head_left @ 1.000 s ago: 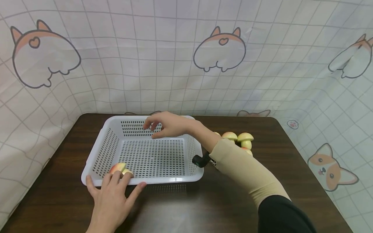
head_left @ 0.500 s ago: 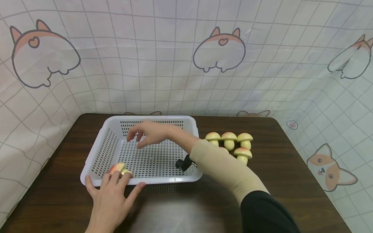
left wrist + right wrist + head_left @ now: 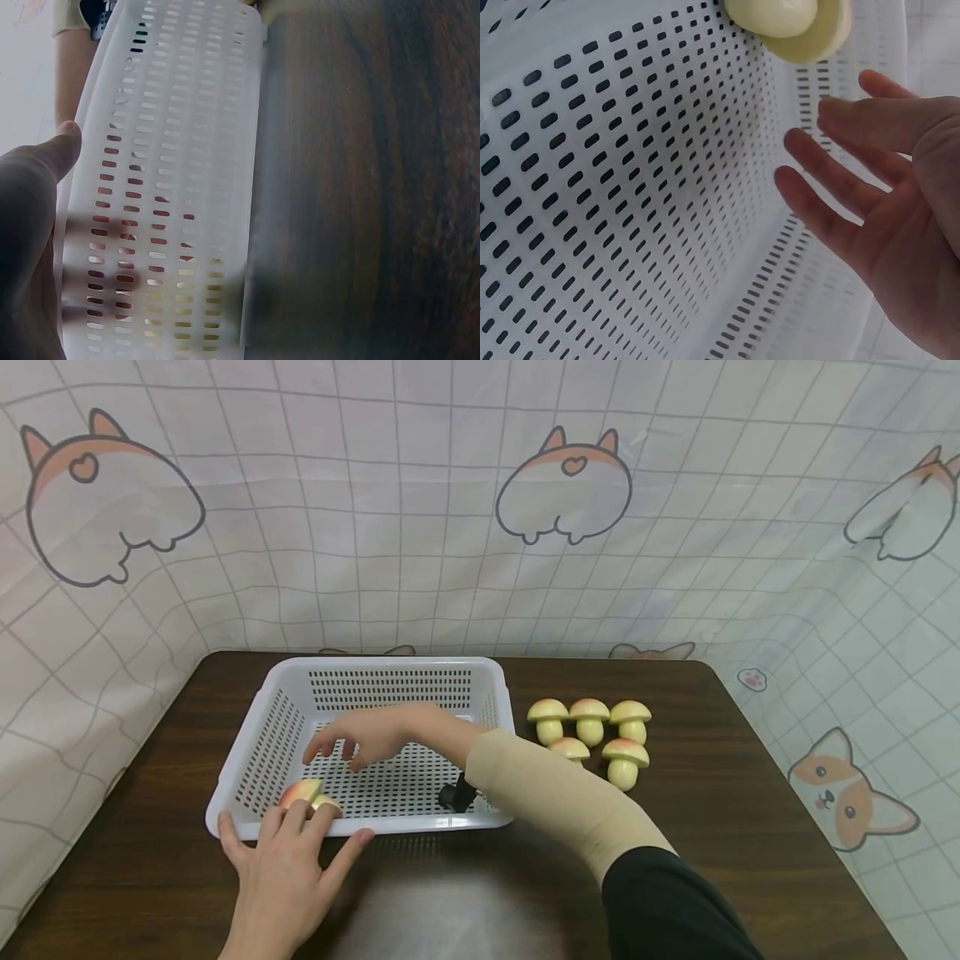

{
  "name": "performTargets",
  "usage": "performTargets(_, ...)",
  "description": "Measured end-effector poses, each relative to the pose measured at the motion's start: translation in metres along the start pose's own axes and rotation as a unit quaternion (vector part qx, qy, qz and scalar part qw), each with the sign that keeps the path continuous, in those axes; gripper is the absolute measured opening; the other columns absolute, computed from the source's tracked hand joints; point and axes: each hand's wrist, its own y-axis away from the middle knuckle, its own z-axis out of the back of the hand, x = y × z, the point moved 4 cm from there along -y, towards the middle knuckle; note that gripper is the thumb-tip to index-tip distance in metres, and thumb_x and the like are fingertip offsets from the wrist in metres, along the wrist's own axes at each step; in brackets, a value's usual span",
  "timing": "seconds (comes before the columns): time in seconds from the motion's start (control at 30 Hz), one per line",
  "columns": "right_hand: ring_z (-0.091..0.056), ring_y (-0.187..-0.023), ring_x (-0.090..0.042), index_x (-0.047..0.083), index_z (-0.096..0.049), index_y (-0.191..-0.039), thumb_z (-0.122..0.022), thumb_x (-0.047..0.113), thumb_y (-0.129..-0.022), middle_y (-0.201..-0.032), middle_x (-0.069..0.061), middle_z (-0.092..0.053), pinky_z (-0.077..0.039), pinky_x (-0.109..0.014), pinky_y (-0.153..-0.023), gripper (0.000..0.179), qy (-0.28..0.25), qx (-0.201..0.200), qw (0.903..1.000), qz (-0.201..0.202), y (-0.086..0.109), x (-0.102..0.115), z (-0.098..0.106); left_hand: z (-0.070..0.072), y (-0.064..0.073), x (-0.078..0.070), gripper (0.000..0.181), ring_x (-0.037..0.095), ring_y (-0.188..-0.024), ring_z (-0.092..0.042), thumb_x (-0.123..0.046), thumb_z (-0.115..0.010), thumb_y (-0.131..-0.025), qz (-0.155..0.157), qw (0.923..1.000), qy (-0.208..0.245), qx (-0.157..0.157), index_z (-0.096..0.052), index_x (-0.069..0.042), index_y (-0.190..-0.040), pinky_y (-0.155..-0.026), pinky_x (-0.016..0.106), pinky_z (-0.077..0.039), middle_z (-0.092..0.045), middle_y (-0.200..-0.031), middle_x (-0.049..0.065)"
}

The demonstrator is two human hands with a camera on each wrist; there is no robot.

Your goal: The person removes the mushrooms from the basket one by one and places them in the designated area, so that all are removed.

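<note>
A white perforated plastic basket (image 3: 408, 824) stands on the dark table. My left hand (image 3: 288, 872) grips its near rim at the left, fingers hooked over into it. In the left wrist view the thumb lies along the rim and the fingers show as shadows through the wall (image 3: 161, 187). Just beyond those fingertips lies a toy mushroom (image 3: 302, 791), pale yellow with a red-tinged cap, partly hidden by them. Over the basket floor hovers my right hand (image 3: 367, 735), holding nothing, its fingers loosely bent. Its wrist view shows the mushroom (image 3: 780, 19) beyond the fingertips.
Several more toy mushrooms (image 3: 588, 722) stand in two rows right of the basket; my right forearm partly covers the nearer row. A grid-patterned curtain with cartoon dogs (image 3: 562, 493) hangs behind the table (image 3: 720, 827).
My right hand has moved left and nearer to me over the basket, down towards the mushroom inside. More mushrooms on the right now show. The left hand stays on the rim.
</note>
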Motion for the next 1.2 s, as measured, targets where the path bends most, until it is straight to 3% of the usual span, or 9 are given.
performTargets(0.2, -0.058, -0.119, -0.011, 0.025, -0.047, -0.155, -0.048, -0.019, -0.091, -0.148, 0.004, -0.050, -0.046, -0.016, -0.093, 0.077, 0.008, 0.041, 0.9991, -0.006, -0.005, 0.001, -0.009, 0.000, 0.000, 0.001, 0.049, 0.047, -0.111, -0.052, -0.056, -0.071, -0.090, 0.004, 1.0000, -0.005, 0.007, -0.070, -0.010, -0.107, -0.102, 0.083, 0.008, -0.065, -0.108, 0.016)
performTargets(0.5, -0.052, -0.119, -0.002, 0.034, -0.044, -0.156, -0.040, -0.023, -0.087, -0.148, 0.023, -0.044, -0.043, -0.013, -0.093, 0.090, 0.015, 0.063, 0.9977, -0.023, -0.014, 0.005, -0.018, 0.001, 0.000, 0.000, 0.048, 0.045, -0.107, -0.053, -0.055, -0.071, -0.090, -0.005, 1.0000, -0.002, -0.005, -0.069, -0.010, -0.105, -0.102, 0.084, 0.006, -0.064, -0.105, 0.014)
performTargets(0.8, -0.055, -0.115, -0.006, 0.027, -0.046, -0.153, -0.064, -0.010, -0.092, -0.137, 0.011, -0.052, -0.044, -0.015, -0.093, 0.073, -0.005, 0.071, 0.9974, -0.009, -0.017, 0.007, -0.021, 0.001, 0.001, 0.001, 0.048, 0.046, -0.106, -0.052, -0.056, -0.071, -0.091, -0.002, 1.0000, -0.007, 0.002, -0.069, -0.009, -0.103, -0.102, 0.084, 0.006, -0.064, -0.107, 0.017)
performTargets(1.0, -0.054, -0.116, -0.005, 0.019, -0.052, -0.144, -0.065, -0.010, -0.092, -0.131, 0.006, -0.055, -0.045, -0.015, -0.094, 0.061, -0.042, 0.085, 0.9955, 0.002, -0.017, 0.005, -0.023, 0.001, 0.001, 0.000, 0.048, 0.042, -0.101, -0.052, -0.057, -0.070, -0.091, -0.009, 0.9999, -0.011, -0.003, -0.068, -0.010, -0.103, -0.103, 0.083, 0.006, -0.064, -0.106, 0.015)
performTargets(1.2, -0.057, -0.112, -0.009, 0.017, -0.056, -0.140, -0.072, -0.008, -0.090, -0.125, 0.004, -0.059, -0.046, -0.017, -0.092, 0.058, -0.048, 0.094, 0.9944, 0.009, -0.014, -0.001, -0.024, 0.001, 0.000, 0.001, 0.053, 0.043, -0.104, -0.052, -0.058, -0.069, -0.091, 0.002, 0.9998, -0.013, 0.013, -0.070, -0.008, -0.111, -0.103, 0.082, 0.008, -0.065, -0.108, 0.018)
